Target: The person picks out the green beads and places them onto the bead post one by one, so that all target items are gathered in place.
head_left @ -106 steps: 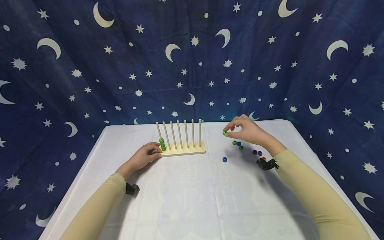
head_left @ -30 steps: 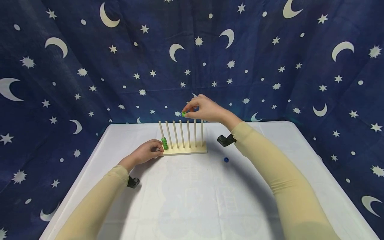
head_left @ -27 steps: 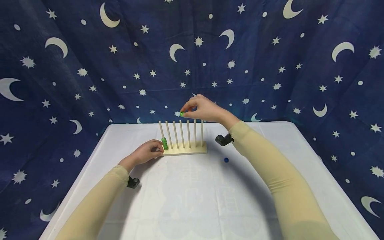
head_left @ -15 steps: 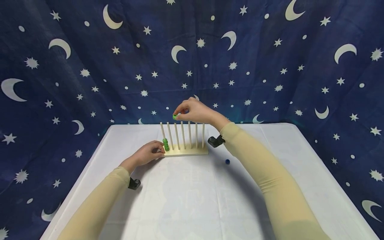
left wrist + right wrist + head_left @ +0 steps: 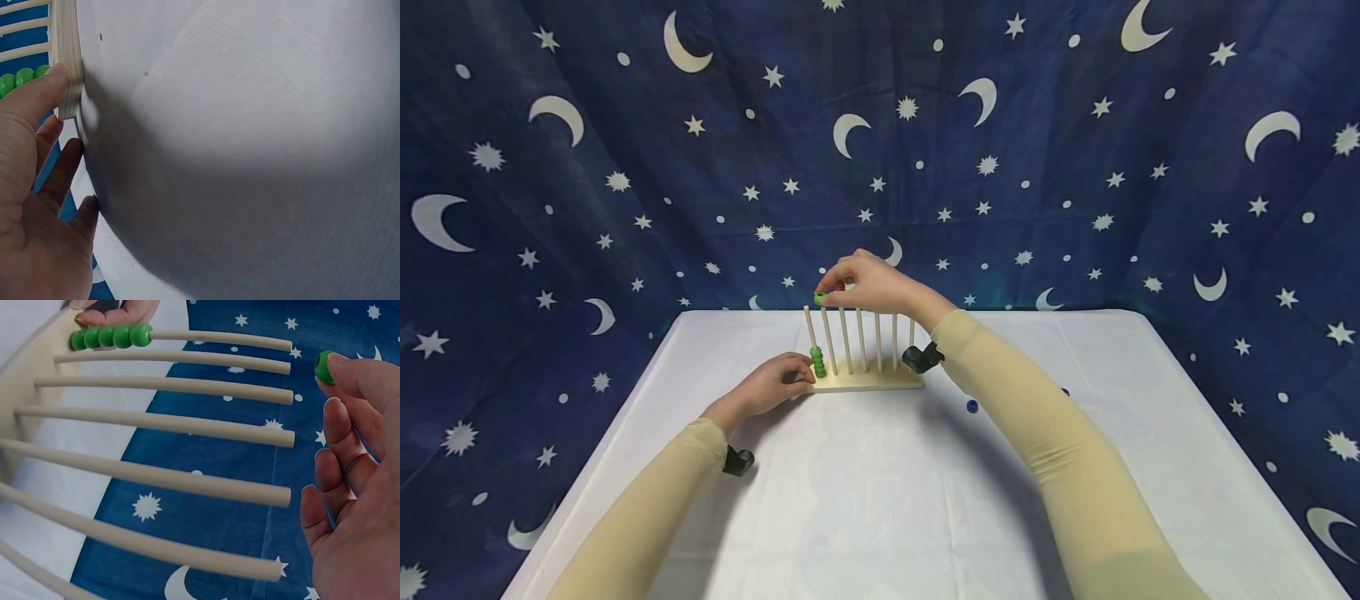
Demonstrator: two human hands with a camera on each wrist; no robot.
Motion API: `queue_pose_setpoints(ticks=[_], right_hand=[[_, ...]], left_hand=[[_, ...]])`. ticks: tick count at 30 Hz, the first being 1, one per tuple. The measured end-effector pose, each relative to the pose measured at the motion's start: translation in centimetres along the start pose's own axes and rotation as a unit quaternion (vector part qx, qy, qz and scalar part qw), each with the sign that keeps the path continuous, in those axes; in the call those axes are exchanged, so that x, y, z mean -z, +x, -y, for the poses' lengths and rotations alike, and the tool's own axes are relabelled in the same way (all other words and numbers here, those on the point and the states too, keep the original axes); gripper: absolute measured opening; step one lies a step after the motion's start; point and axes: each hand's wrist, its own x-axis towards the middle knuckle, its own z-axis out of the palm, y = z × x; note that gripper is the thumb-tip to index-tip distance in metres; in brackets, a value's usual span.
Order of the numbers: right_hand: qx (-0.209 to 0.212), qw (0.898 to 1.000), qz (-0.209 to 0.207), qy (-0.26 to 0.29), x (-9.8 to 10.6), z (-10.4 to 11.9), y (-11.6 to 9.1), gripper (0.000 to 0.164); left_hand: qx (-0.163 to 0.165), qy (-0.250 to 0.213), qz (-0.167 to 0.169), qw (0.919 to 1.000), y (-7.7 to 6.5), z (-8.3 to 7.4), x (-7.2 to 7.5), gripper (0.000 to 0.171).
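A pale wooden rack (image 5: 868,382) with a row of upright pegs stands on the white table. Its leftmost peg carries a stack of green beads (image 5: 817,362). My left hand (image 5: 771,385) grips the left end of the rack's base; in the left wrist view the thumb lies on the wood beside the beads. Between thumb and index finger my right hand (image 5: 876,287) pinches a single green bead (image 5: 324,367). That bead is just off the peg tips, near the two leftmost pegs, and its hole is visible. The other right fingers are loosely bent.
A blue bead (image 5: 972,407) lies on the table right of the rack. Another dark bead (image 5: 1065,392) peeks out behind the right sleeve (image 5: 1060,442), which may hide more. A dark blue curtain (image 5: 880,167) with moons and stars rises behind the table.
My right hand has picked up the green bead from the right side and carried it left across the rack to the leftmost pegs. My left hand keeps holding the base.
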Motion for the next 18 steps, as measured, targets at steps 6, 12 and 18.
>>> queue_pose_setpoints(ticks=[6, 12, 18], right_hand=[[-0.006, 1.000, 0.005, 0.002, -0.5, 0.3, 0.4, 0.022], [0.000, 1.000, 0.007, 0.002, -0.9, 0.4, 0.8, 0.020], [0.005, 1.000, 0.007, -0.001, -1.2, 0.3, 1.2, 0.020]], left_hand=[[0.001, -0.013, -0.001, 0.9999, -0.1, 0.0, 0.0, 0.006], [-0.004, -0.023, -0.002, 0.9997, -0.2, -0.1, 0.1, 0.008], [-0.010, -0.029, -0.003, 0.9995, -0.2, 0.1, 0.1, 0.008]])
